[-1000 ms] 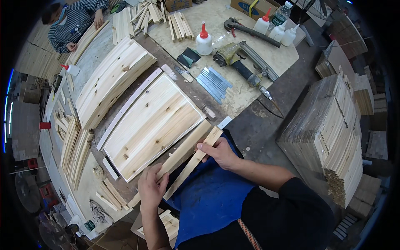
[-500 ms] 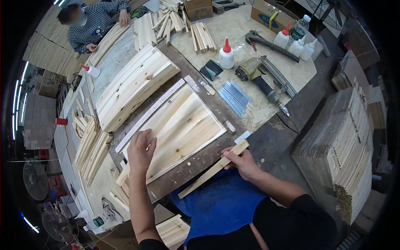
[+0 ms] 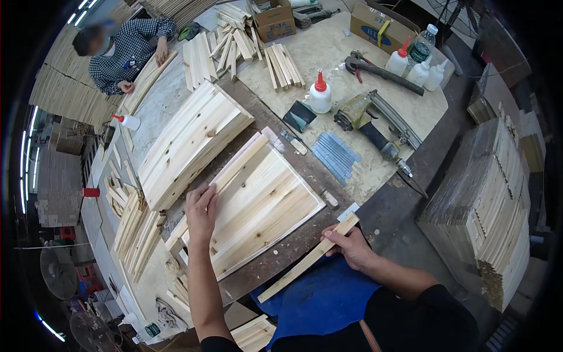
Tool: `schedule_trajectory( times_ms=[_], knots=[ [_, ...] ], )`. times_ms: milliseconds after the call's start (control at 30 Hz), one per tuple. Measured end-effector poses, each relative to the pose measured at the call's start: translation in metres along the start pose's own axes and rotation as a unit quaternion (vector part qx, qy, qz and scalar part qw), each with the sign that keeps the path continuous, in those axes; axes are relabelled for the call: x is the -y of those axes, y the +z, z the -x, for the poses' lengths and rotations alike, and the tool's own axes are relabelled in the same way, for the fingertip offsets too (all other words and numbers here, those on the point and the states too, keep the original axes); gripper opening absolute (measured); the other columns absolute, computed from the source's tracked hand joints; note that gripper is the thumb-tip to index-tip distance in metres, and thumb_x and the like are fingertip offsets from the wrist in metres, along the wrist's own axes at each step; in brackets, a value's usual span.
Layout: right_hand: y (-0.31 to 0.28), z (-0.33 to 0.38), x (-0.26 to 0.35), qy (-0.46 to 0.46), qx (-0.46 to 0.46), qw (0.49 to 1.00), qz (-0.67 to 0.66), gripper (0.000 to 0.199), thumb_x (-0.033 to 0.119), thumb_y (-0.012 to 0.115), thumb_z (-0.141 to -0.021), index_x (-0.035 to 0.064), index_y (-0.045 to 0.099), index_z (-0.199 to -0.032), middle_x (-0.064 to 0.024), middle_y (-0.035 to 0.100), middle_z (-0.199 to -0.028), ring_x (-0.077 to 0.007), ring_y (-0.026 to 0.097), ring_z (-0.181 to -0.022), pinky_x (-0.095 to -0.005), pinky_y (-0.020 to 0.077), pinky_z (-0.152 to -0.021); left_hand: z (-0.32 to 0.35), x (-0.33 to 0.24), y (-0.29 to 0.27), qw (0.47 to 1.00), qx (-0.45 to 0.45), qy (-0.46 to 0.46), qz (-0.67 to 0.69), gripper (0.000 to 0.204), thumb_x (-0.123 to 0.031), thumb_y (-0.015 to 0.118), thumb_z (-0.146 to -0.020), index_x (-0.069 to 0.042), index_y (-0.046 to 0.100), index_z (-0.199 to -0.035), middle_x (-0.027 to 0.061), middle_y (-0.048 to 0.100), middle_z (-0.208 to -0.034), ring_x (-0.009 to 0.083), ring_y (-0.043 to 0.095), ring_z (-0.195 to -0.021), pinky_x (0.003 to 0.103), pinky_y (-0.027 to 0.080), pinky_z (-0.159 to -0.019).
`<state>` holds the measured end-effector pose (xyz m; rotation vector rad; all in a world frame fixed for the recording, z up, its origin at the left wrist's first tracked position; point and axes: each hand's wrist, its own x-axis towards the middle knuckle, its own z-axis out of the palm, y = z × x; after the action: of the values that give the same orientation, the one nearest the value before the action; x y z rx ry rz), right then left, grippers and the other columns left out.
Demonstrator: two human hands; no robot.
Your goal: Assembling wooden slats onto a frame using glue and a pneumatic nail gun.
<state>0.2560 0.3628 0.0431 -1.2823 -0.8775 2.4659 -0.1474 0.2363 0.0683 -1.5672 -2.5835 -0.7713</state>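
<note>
- I'm viewing a wide desk [image 3: 328, 50] from above, its near edge running in front of a blue apron [image 3: 319, 296].
- A thick stack of curved boards [image 3: 196, 149] is lying toward the desk's left edge.
- A flat pale panel [image 3: 270, 205] is resting between that stack and the desk's near edge.
- A long strip [image 3: 243, 161] is lying along the panel's side nearest the stack; my left hand [image 3: 199, 217] is pinching its middle, fingers narrow.
- A second strip [image 3: 305, 261] is slanting above the apron, just off the near edge, its upper end by the desk's near right corner; my right hand [image 3: 352, 246] is holding that end between thumb and fingers.
- A nail gun [image 3: 366, 123] is lying near the desk's right edge.
- Gray nail rows [image 3: 334, 157] are lying between gun and panel.
- A red-tipped white bottle [image 3: 321, 101] is standing beside the gun.
</note>
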Motion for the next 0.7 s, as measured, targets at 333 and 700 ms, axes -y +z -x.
schedule_trajectory(
  times_ms=[333,700],
  knots=[
    [0.001,0.0,0.003,0.003,0.003,1.0,-0.004,0.027,0.022,0.077,-0.103,-0.0001,0.073,-0.118,-0.0095,0.076,-0.108,-0.0179,0.076,-0.093,-0.0291,0.0652,-0.071,0.008,0.0,0.001,1.0,0.011,0.011,-0.009,0.027,-0.008,0.077,-0.096,-0.007,0.082,-0.123,0.0126,0.075,-0.117,0.0316,0.066,-0.112,0.041,0.052,-0.099],
    [-0.001,0.002,0.004,0.002,0.0,1.0,-0.005,0.025,0.021,0.075,-0.105,0.0002,0.072,-0.118,-0.0103,0.076,-0.107,-0.0178,0.076,-0.091,-0.0299,0.0657,-0.071,0.005,-0.003,0.019,1.0,0.001,-0.018,0.003,0.024,-0.01,0.078,-0.096,-0.007,0.083,-0.119,0.0125,0.074,-0.114,0.033,0.066,-0.108,0.042,0.052,-0.098]
  ],
)
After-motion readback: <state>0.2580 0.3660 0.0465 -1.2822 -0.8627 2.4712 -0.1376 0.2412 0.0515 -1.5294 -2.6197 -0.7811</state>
